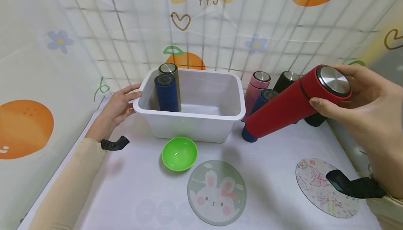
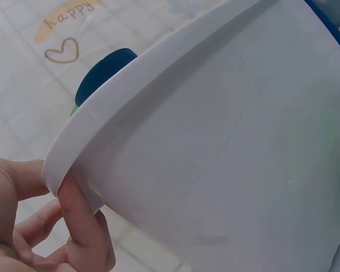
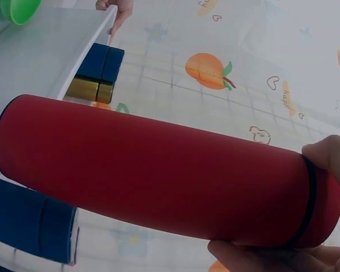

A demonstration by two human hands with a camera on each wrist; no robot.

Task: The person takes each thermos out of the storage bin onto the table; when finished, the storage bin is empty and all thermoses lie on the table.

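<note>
In the head view, my right hand [image 1: 374, 100] grips a red thermos bottle [image 1: 286, 104] around its silver-topped cap end. The bottle is tilted, its base pointing left and down towards the white bin [image 1: 189, 126]. My left hand [image 1: 121, 104] pinches the bin's left rim, thumb and fingers on either side of it in the left wrist view. Inside the bin, at its left end, a blue thermos [image 1: 167, 95] and a gold thermos [image 1: 169, 69] stand upright. Right of the bin are a pink thermos [image 1: 256, 86], a blue thermos [image 1: 267, 96] partly hidden by the red one, and a black thermos [image 1: 284, 80].
A green bowl [image 1: 179, 154] sits in front of the bin. Nearer lies a round rabbit mat [image 1: 217, 193], and to the right a round mat with drawings [image 1: 324, 188]. Behind the bin stands a wire grid covered by a printed sheet [image 1: 214, 34].
</note>
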